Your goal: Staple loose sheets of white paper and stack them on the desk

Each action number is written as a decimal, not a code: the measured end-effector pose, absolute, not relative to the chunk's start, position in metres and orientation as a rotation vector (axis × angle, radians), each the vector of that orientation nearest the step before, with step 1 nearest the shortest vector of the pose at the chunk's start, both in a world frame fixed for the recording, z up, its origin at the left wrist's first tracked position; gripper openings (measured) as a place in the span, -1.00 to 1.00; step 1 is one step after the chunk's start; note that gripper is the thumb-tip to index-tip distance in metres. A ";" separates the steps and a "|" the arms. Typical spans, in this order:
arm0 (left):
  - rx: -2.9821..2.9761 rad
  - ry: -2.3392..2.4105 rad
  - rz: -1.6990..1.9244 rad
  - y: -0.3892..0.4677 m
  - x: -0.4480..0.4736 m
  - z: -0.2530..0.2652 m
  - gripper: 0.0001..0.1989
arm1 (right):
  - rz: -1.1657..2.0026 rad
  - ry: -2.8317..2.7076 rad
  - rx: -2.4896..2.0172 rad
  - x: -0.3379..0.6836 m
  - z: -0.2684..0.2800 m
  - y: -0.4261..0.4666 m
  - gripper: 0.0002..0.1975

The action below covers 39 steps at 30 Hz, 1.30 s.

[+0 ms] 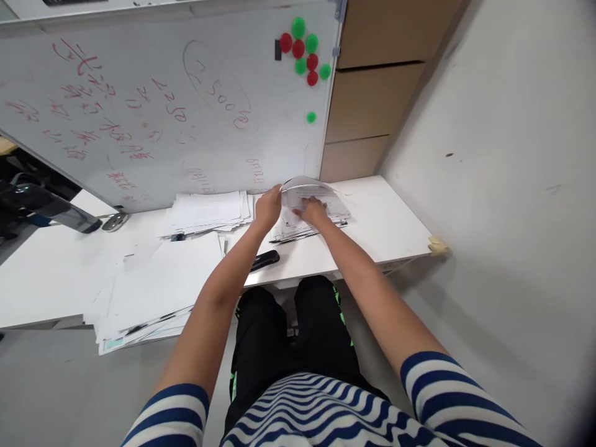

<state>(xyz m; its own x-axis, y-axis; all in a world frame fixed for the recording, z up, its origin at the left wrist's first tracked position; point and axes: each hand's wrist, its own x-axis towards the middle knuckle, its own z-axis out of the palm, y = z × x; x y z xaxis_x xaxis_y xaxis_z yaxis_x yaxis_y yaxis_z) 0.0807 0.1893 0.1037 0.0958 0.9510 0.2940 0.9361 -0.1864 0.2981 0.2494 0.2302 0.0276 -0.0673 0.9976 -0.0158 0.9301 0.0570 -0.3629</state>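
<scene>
Paper stack (295,232) at the middle of the head view, lying on the white table (386,214), one sheet (305,181) raised in a curve, left hand (269,208) pinching its edge, right hand (313,212) open, fingers spread over the pages, black stapler (266,260) just below centre.

Whiteboard (279,143): and there it is, "500" (220,97) in red, circled!
Left of the circle: "250" (172,108), red too.
Other red script (84,93): a scrawl, unreadable.
Curled sheet (336,202): print too small.

White papers (333,208), blue-and-white striped shirt (316,416)
</scene>
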 end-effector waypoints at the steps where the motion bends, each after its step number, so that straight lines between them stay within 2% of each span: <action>1: 2.295 1.986 0.656 0.190 0.080 0.103 -0.52 | 0.392 -2.079 -1.976 0.248 0.028 0.231 -0.35; 10: 2.288 1.990 0.662 0.189 0.075 0.103 -0.50 | 0.283 -2.090 -2.017 0.241 0.033 0.233 -0.59; 18: 2.303 2.009 0.657 0.188 0.073 0.104 -0.53 | 0.296 -2.037 -1.995 0.241 0.025 0.231 -0.51; 25: 2.305 1.962 0.684 0.188 0.071 0.102 -0.54 | 0.329 -1.934 -2.008 0.235 0.026 0.228 -0.58; 39: 2.278 1.971 0.680 0.185 0.075 0.103 -0.54 | 0.412 -1.718 -1.953 0.234 0.017 0.232 -0.58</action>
<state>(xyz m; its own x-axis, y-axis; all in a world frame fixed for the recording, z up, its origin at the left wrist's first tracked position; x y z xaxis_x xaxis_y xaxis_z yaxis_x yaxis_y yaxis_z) 0.0748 0.1851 0.1028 0.0889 0.9527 0.2907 0.9292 -0.1844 0.3203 0.2339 0.2323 0.0169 0.1568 0.9826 0.0998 0.8303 -0.0764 -0.5521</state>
